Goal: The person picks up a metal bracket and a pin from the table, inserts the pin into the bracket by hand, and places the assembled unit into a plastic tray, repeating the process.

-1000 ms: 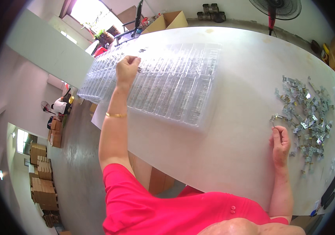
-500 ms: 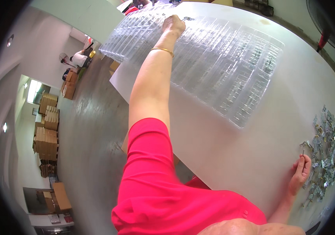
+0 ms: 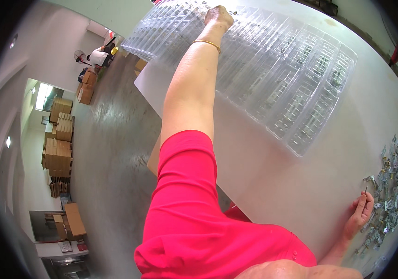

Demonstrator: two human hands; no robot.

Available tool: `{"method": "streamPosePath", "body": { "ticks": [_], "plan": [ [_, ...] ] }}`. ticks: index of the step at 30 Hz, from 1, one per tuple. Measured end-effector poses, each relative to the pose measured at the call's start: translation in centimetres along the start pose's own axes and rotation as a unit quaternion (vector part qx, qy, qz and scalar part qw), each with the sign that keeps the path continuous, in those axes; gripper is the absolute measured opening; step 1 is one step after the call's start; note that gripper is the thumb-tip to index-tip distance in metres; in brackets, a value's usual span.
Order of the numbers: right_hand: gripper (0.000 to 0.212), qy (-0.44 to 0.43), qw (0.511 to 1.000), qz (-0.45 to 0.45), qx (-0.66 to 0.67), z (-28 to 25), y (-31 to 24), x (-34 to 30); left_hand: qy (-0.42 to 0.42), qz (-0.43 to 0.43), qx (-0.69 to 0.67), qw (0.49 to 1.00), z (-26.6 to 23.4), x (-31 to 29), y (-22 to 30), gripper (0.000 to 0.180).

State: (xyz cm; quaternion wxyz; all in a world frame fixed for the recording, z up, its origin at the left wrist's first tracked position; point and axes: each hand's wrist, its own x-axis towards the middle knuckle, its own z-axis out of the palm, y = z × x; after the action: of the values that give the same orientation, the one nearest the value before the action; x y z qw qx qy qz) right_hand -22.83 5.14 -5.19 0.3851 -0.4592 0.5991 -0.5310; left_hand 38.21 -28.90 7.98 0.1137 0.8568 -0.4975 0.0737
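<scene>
My left hand (image 3: 219,17) reaches far out over stacked clear plastic trays (image 3: 273,81). Its fingers are curled closed, mostly hidden behind the knuckles; what they hold, if anything, cannot be made out. Many narrow compartments in the trays contain small shiny metal parts. At the lower right, my right hand (image 3: 361,214) is closed in a pinch, a thin dark metal piece (image 3: 365,189) sticking up from the fingertips. Beside that hand lies a loose heap of small silvery metal parts (image 3: 392,190), some with brass-coloured bits.
The pale table (image 3: 264,186) carries trays and heap; its left edge slants down toward me. Beyond it on the left are the grey floor (image 3: 110,176), stacked cardboard (image 3: 58,153) and another person (image 3: 98,57) near a fan (image 3: 79,56).
A metal part that showed beside my left hand is no longer clear there. The trays, heap and both hands sit slightly further right in view. The right hand keeps its pinch.
</scene>
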Motion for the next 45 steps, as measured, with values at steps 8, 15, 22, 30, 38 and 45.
{"method": "streamPosePath", "body": {
  "ticks": [8, 15, 22, 30, 38, 45],
  "plan": [
    [0.016, -0.007, 1.0, 0.004, 0.005, 0.4, -0.3, 0.1, -0.006, 0.034, 0.02, 0.999, -2.1, -1.9, 0.2, 0.039],
    [0.017, -0.021, 1.0, -0.015, 0.01, 0.0, 0.2, 0.3, 0.035, 0.079, -0.029, 0.996, -2.0, -1.8, 1.3, 0.03],
    [0.014, -0.007, 1.0, 0.01, 0.023, 1.1, -0.8, 0.1, 0.153, 0.388, -0.314, 0.853, -12.1, -17.3, 9.3, 0.017],
    [0.014, -0.049, 0.998, -0.047, -0.002, 0.4, 0.7, 0.5, 0.16, 0.619, -0.309, 0.704, -13.8, -39.3, 15.5, 0.012],
    [0.011, -0.006, 0.99, -0.063, 0.124, 1.1, -0.1, -0.6, -0.051, 0.545, -0.502, 0.67, -8.0, -46.0, 19.8, 0.011],
    [0.013, -0.007, 0.986, 0.006, 0.167, 0.7, -3.2, -2.2, -0.17, 0.446, -0.433, 0.765, -1.7, -43.7, 20.7, 0.009]
  ]
}}
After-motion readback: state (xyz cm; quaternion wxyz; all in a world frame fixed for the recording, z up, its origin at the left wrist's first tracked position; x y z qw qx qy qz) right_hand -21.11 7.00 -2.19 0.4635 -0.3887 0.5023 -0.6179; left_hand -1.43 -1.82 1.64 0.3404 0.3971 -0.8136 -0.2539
